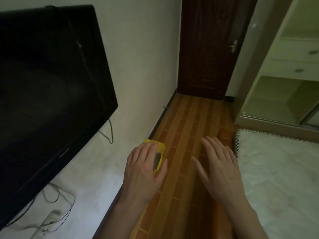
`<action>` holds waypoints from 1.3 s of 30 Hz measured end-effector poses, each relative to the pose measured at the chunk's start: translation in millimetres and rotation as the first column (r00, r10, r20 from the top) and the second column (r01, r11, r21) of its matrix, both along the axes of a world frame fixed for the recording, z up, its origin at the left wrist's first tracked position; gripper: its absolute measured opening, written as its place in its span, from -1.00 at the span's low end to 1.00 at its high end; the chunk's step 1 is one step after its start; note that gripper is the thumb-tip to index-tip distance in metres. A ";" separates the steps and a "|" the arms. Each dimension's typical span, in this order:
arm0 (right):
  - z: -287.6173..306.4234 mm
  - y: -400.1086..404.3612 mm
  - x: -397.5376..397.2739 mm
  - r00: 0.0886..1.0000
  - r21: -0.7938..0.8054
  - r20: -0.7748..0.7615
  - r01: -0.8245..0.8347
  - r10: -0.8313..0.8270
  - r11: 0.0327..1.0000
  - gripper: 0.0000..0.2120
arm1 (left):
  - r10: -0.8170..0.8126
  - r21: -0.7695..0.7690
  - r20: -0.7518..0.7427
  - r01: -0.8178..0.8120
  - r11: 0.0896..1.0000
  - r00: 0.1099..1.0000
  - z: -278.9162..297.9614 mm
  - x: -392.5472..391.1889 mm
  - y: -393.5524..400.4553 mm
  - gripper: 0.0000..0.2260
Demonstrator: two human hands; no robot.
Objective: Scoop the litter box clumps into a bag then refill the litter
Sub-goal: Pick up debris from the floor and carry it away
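The litter box (159,153) is the yellow tray on the floor against the base of the white wall, low in the view at about seven o'clock from the centre. Only part of it shows — a rounded yellow rim at the far end and along its right side, with a strip of dark grey fill inside it. Its long axis runs from your side toward the door, parallel to the wall, so the far end points to about twelve o'clock. Your left hand (145,171) lies in front of most of the tray, back of the hand up, fingers straight and a little spread, thumb out at three o'clock; it grasps nothing, and you cannot tell from this view whether it hovers over the tray or touches it. Your right hand (218,167) is released too — fingers long and fanned, palm down, above the wooden floor (186,128), well apart from the tray at its three o'clock. It holds nothing. The floor's planks run away from you to a dark wooden door (207,49) at twelve o'clock. A black television (48,83) hangs on the wall (141,66) at nine to ten o'clock, with cables (57,204) trailing below it to a socket. A white quilted bed edge (279,169) lies at four o'clock, and a pale green wardrobe (286,75) stands at two o'clock.
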State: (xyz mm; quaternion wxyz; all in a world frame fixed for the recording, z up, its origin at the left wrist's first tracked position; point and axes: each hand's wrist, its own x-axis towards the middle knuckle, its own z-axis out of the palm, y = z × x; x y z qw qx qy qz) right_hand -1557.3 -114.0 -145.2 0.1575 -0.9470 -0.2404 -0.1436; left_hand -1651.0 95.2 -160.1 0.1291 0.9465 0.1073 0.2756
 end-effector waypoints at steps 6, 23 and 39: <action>-5.8 -0.7 62.5 0.996 0.033 -0.008 0.087 -0.087 0.996 -0.36 | -0.064 -0.062 -0.044 0.061 0.996 0.997 -2.5 81.5 13.6 -0.51; -28.7 51.4 271.7 0.955 0.070 -0.093 0.288 -0.281 0.955 -0.36 | -0.239 -0.124 -0.130 0.223 0.967 0.962 -36.7 331.8 84.3 -0.49; -63.7 41.1 557.5 0.967 0.035 -0.147 0.214 -0.207 0.976 -0.40 | -0.182 -0.077 -0.169 0.171 0.982 0.969 -59.1 629.7 56.6 -0.51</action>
